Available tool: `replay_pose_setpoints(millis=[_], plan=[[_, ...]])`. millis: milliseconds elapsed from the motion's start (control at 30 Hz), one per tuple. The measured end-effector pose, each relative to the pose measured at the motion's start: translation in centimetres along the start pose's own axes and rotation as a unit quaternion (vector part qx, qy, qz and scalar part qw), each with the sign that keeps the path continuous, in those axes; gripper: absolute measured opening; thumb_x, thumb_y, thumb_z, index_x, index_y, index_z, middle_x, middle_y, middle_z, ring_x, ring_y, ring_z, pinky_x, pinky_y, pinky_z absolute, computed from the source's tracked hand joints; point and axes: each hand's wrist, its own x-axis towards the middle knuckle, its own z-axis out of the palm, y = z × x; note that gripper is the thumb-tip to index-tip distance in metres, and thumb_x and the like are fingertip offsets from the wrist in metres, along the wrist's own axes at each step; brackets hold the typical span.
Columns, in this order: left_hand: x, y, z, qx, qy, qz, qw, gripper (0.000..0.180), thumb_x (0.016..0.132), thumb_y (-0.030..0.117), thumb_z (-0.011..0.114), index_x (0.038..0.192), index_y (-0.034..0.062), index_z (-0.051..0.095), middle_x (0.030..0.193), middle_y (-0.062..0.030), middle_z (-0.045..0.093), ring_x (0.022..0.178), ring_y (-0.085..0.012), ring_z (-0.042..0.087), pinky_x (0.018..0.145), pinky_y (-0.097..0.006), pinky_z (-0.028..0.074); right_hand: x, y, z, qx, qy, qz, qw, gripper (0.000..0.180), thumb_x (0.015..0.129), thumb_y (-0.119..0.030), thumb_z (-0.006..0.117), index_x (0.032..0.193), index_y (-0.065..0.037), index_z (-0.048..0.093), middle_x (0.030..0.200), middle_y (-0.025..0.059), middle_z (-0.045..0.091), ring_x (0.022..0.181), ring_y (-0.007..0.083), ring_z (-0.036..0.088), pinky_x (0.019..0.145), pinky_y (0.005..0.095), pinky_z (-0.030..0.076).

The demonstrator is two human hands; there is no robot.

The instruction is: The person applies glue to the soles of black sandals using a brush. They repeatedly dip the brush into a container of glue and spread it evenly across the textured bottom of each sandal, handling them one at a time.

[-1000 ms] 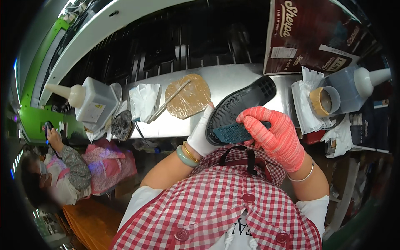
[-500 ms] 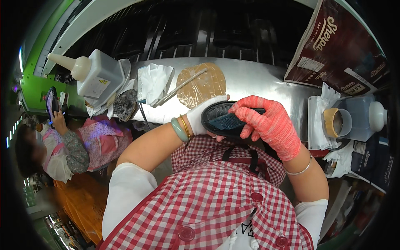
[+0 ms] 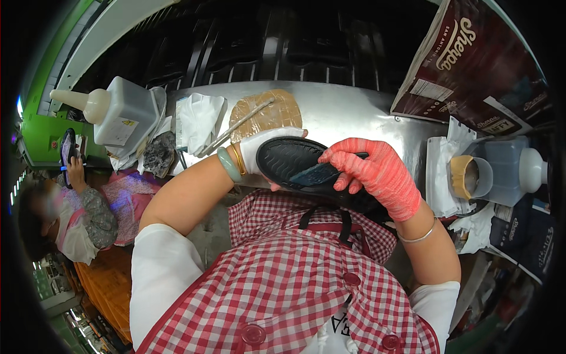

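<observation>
My left hand (image 3: 258,146), in a white glove with bare fingertips, is closed round the toe end of a black shoe sole (image 3: 288,158). The sole is tilted in front of my apron, its patterned face toward me. My right hand (image 3: 380,180), in a coral knitted glove, pinches a brush (image 3: 316,175) with dark blue bristles. The bristles lie against the sole's middle; the brush's handle is mostly hidden by my fingers. The far end of the sole lies behind my right hand.
On the metal bench (image 3: 348,112) are a brown taped disc (image 3: 277,112), a stick (image 3: 244,121), white cloths (image 3: 199,121) and a nozzle bottle (image 3: 121,115). A cup (image 3: 480,177) and plastic jug (image 3: 510,168) stand at right, below a maroon bag (image 3: 471,76). A co-worker (image 3: 97,218) is at left.
Both hands and the sole have shifted left. The sole has turned slightly, showing more of its toe, and the brush has slid away from the toe toward the middle.
</observation>
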Motion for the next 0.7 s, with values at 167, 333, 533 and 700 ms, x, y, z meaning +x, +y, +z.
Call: replay_pose_setpoints(millis=[167, 333, 533, 700], plan=[[0.8, -0.5, -3.9, 0.158, -0.013, 0.088, 0.983, 0.067, 0.072, 0.012, 0.075, 0.130, 0.0049, 0.042, 0.116, -0.0048, 0.060, 0.103, -0.0098, 0.056, 0.098, -0.029, 0.042, -0.3, 0.4, -0.9, -0.005, 0.004, 0.002, 1.000, 0.028, 0.084, -0.024, 0.061, 0.098, -0.001, 0.067, 0.078, 0.0030, 0.063, 0.060, 0.0076, 0.057, 0.055, 0.0197, 0.046], [0.1, 0.4, -3.3, 0.540, 0.002, 0.316, 0.780, 0.079, 0.063, 0.009, 0.081, 0.131, 0.0063, 0.041, 0.115, -0.0025, 0.061, 0.104, -0.0086, 0.055, 0.100, -0.028, 0.039, -0.6, 0.2, -2.1, -0.036, -0.009, -0.006, 0.999, 0.025, 0.083, -0.024, 0.062, 0.096, -0.003, 0.068, 0.078, 0.0021, 0.064, 0.062, 0.0080, 0.057, 0.056, 0.0202, 0.046], [0.4, -0.7, -6.1, 0.312, 0.033, 0.219, 0.924, 0.048, 0.080, 0.010, 0.066, 0.124, 0.0057, 0.048, 0.119, -0.0040, 0.057, 0.109, -0.0117, 0.053, 0.099, -0.030, 0.040, -2.1, 0.8, -3.6, -0.065, 0.006, 0.009, 0.998, 0.025, 0.083, -0.024, 0.062, 0.096, -0.003, 0.068, 0.078, 0.0020, 0.064, 0.063, 0.0081, 0.057, 0.056, 0.0202, 0.046], [0.2, 0.3, -3.2, 0.369, 0.014, 0.223, 0.902, 0.060, 0.070, 0.014, 0.076, 0.123, 0.0087, 0.049, 0.114, 0.0008, 0.061, 0.107, -0.0089, 0.053, 0.105, -0.029, 0.033, -4.9, 2.8, -5.0, -0.044, 0.059, 0.026, 0.997, 0.022, 0.082, -0.019, 0.062, 0.095, -0.002, 0.068, 0.077, 0.0020, 0.064, 0.064, 0.0074, 0.057, 0.055, 0.0196, 0.045]])
